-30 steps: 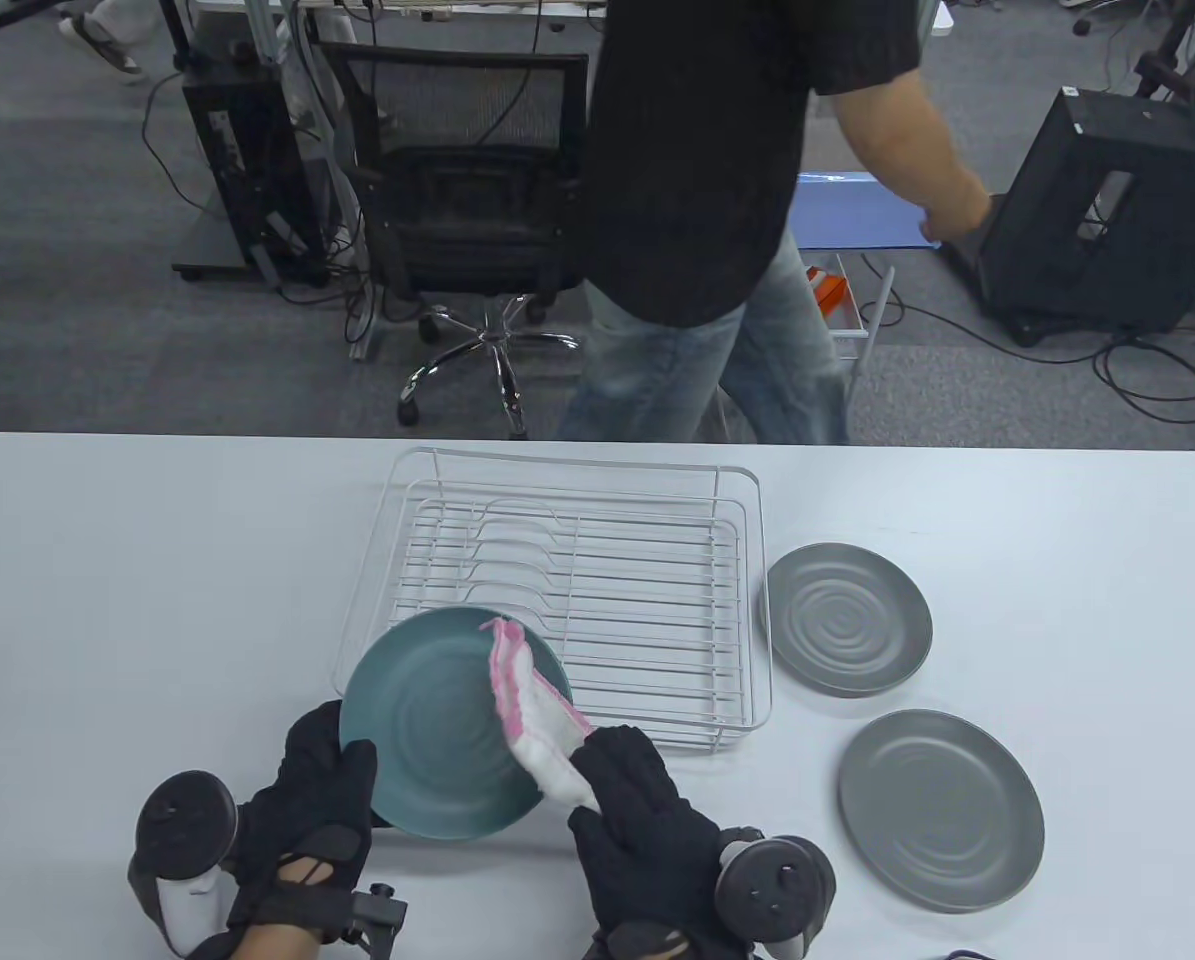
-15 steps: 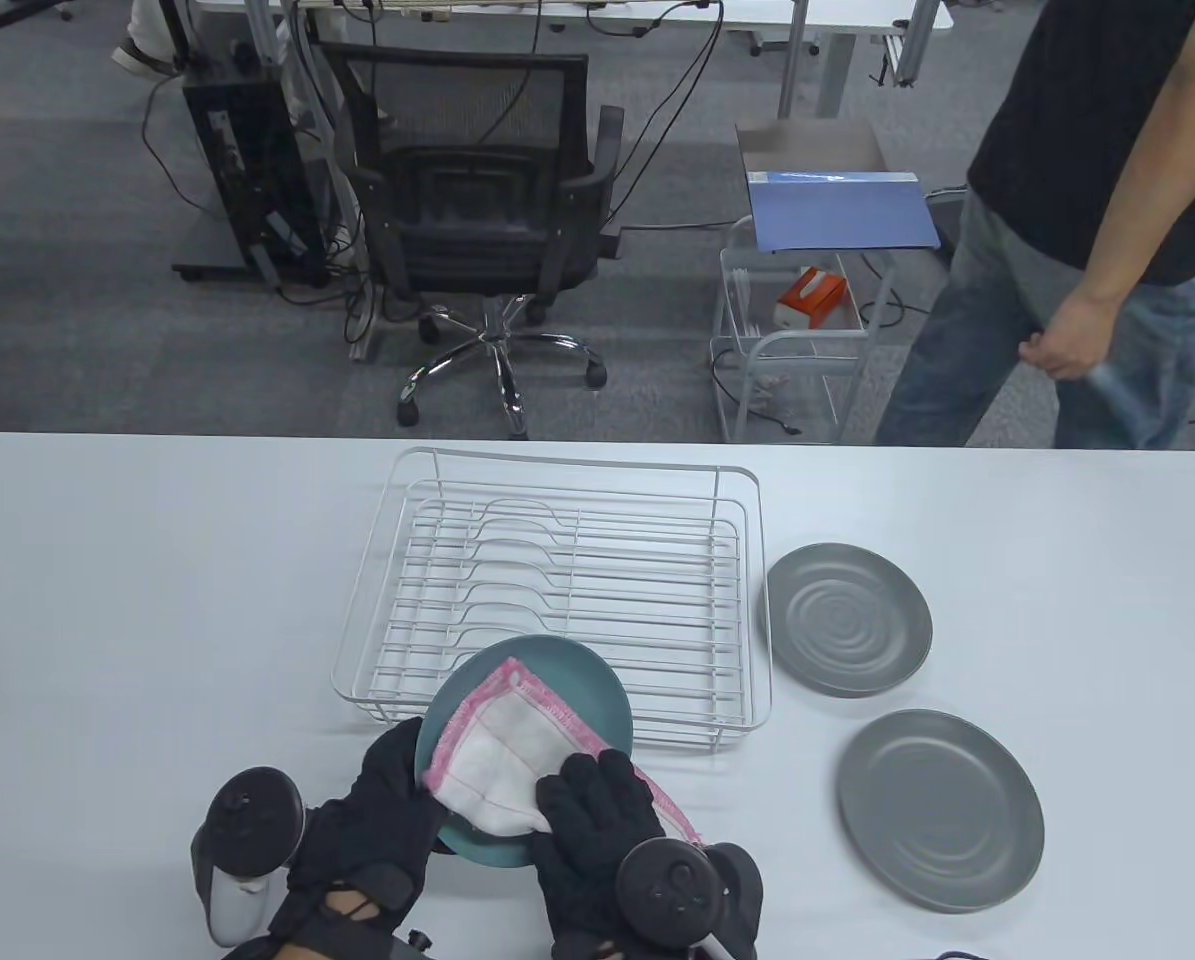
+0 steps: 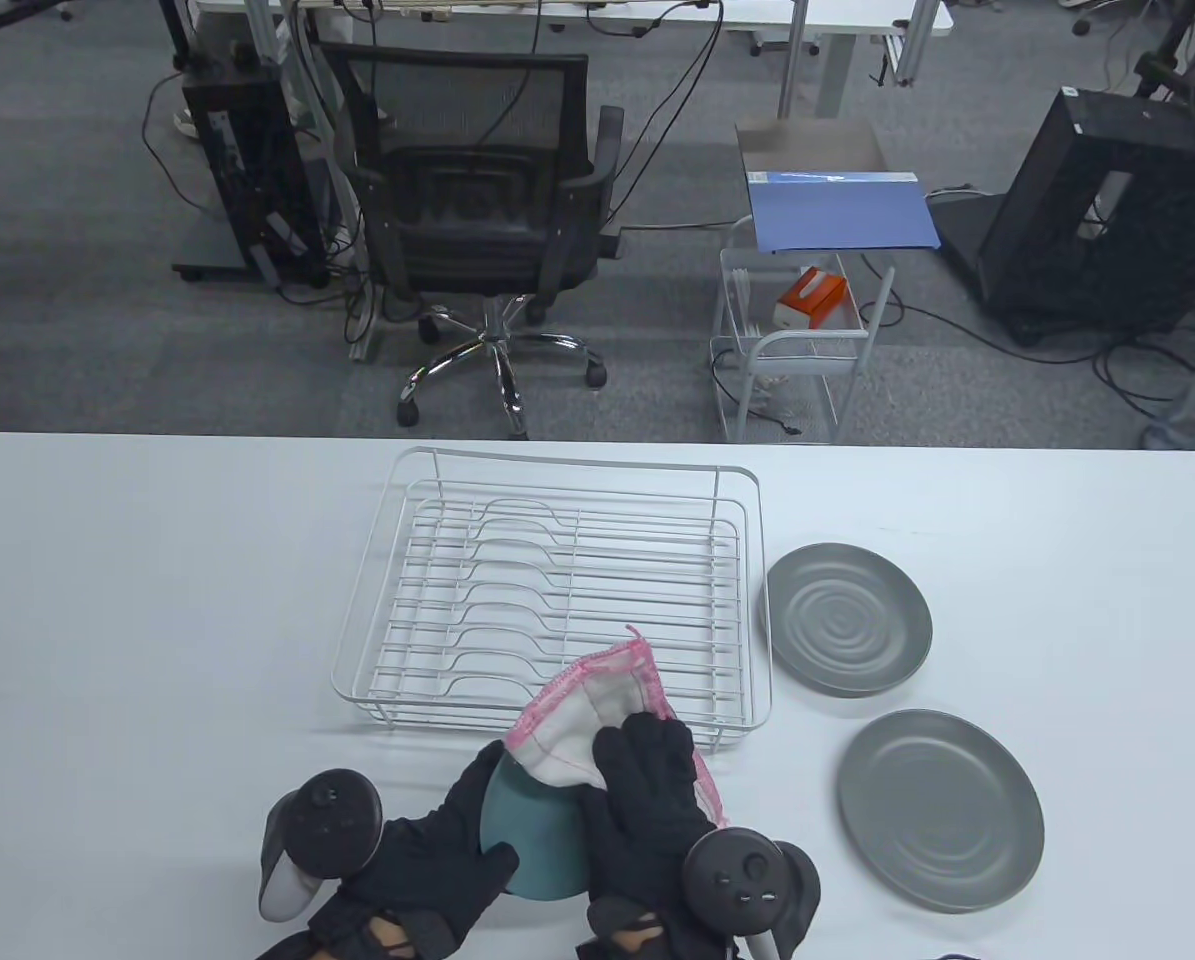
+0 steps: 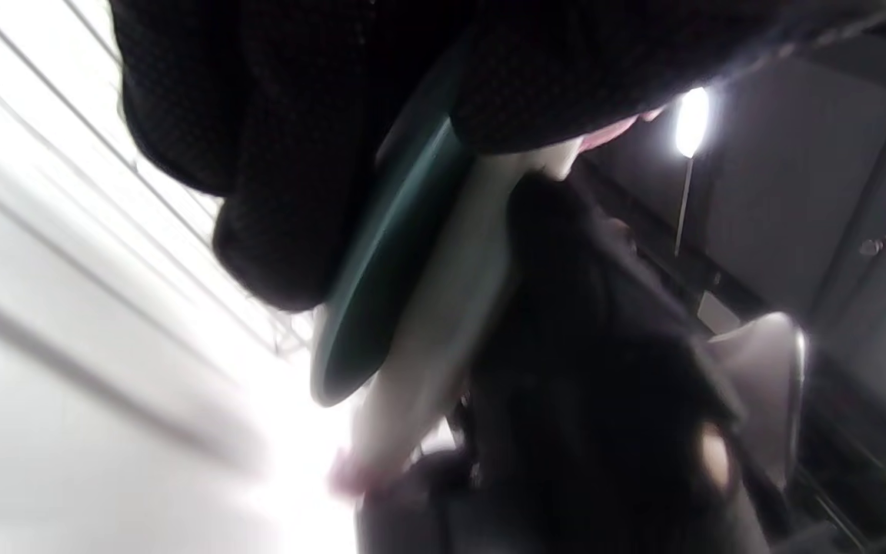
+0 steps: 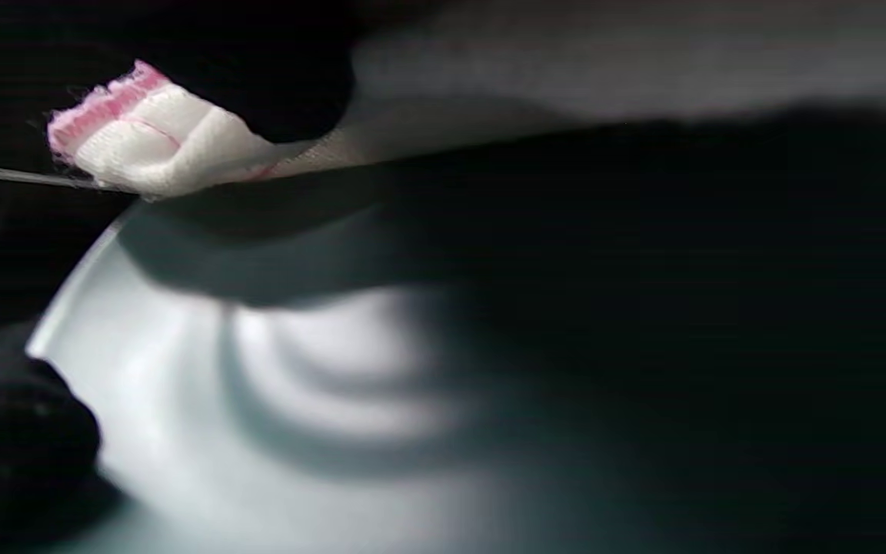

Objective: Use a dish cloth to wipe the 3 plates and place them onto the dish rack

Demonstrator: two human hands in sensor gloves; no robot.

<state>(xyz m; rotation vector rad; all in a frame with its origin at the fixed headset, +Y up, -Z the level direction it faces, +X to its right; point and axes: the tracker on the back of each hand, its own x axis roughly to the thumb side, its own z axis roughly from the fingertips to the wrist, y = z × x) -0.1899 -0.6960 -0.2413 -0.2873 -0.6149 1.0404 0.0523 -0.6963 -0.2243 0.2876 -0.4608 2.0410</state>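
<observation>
My left hand (image 3: 447, 850) grips the left edge of a teal plate (image 3: 532, 845), which is tipped steeply up above the table's near edge. My right hand (image 3: 647, 780) holds a white dish cloth with pink trim (image 3: 597, 705) over the plate's far rim. The cloth hides most of the plate. In the left wrist view the plate (image 4: 381, 261) is edge-on below my gloved fingers (image 4: 274, 154), with the cloth (image 4: 443, 323) along its face. In the right wrist view the cloth (image 5: 151, 138) lies folded over the rim of the plate (image 5: 258, 385).
The white wire dish rack (image 3: 557, 590) stands just beyond my hands with nothing in it. Two grey plates lie flat to its right, one farther (image 3: 847, 618) and one nearer (image 3: 940, 808). An office chair (image 3: 487, 200) and a small cart (image 3: 797, 340) stand behind the table.
The teal plate has shifted right and toward me and tipped more upright. My right hand has drawn the cloth up over its far rim. The person behind the table has walked off to the right.
</observation>
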